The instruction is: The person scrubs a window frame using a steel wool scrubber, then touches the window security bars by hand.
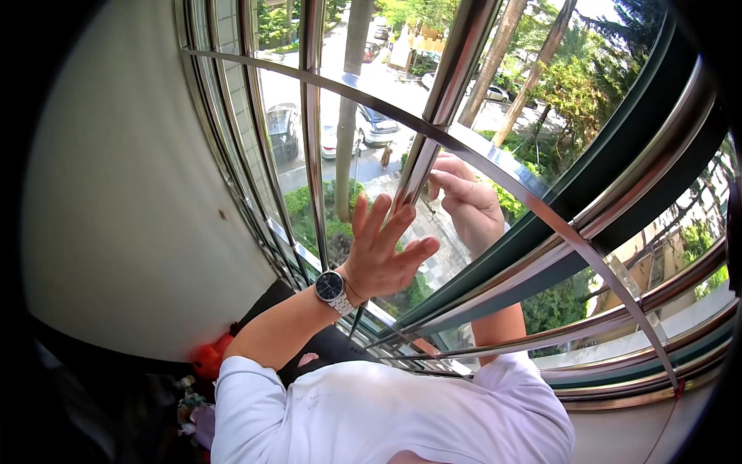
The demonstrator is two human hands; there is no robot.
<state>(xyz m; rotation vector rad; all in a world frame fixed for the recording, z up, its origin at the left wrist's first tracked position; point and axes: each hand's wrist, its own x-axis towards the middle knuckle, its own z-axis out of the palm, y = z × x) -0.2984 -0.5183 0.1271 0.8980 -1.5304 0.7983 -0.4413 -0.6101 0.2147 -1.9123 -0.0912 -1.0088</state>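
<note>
My left hand point(386, 251), with a metal-band wristwatch point(329, 286) on its wrist, is raised with its fingers spread. Its fingertips rest against or very close to an upright shiny metal bar point(418, 172) of the window grille. Beyond the dark green window frame point(495, 251), my right hand point(468, 203) is on the other side of that bar. Thumb and fingers of that hand are curled together near the bar; anything between them is too small or hidden to make out. Part of my right forearm point(498, 329) is hidden by the frame.
A flat metal crossbar point(363, 97) runs across several upright bars. A plain pale wall point(139, 193) stands at left, with a red object point(210, 357) low beside it. Outside, far below, are parked cars point(376, 125), trees and a paved path.
</note>
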